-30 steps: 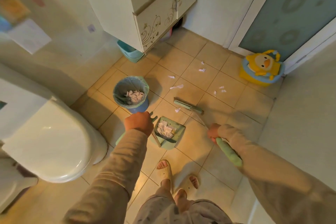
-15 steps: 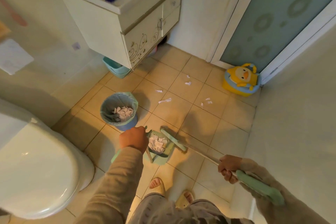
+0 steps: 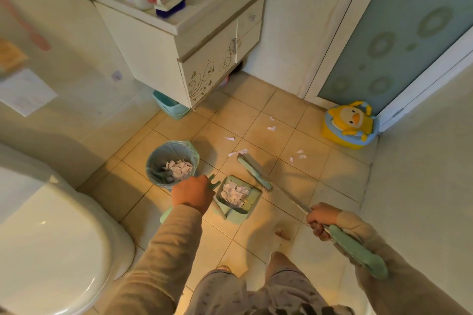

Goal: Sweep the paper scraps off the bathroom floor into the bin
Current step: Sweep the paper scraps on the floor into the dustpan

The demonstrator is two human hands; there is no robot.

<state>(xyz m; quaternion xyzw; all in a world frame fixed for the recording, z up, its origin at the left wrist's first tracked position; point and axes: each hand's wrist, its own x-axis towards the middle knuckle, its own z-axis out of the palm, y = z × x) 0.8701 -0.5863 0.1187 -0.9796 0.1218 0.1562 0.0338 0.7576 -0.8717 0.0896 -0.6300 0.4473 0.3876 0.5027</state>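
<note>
My left hand (image 3: 192, 194) grips the handle of a green dustpan (image 3: 252, 202) that rests on the tiled floor and holds a heap of white paper scraps. My right hand (image 3: 321, 218) is closed round the thin shaft of a green broom; the broom head (image 3: 254, 172) lies on the floor just beyond the dustpan's right corner. A round bin (image 3: 153, 163) with a blue liner stands left of the dustpan, with scraps inside. Several loose paper scraps (image 3: 238, 153) lie scattered on the tiles beyond the broom head.
A white toilet (image 3: 51, 238) fills the lower left. A vanity cabinet (image 3: 204, 59) stands at the back with a teal tub (image 3: 170, 107) beneath it. A yellow duck potty (image 3: 349, 124) sits by the glass door at the right. My legs are at the bottom.
The view has tilted upward, showing the vanity top. The broom head has moved from against the dustpan out toward the scattered scraps. My left hand still holds the dustpan in place.
</note>
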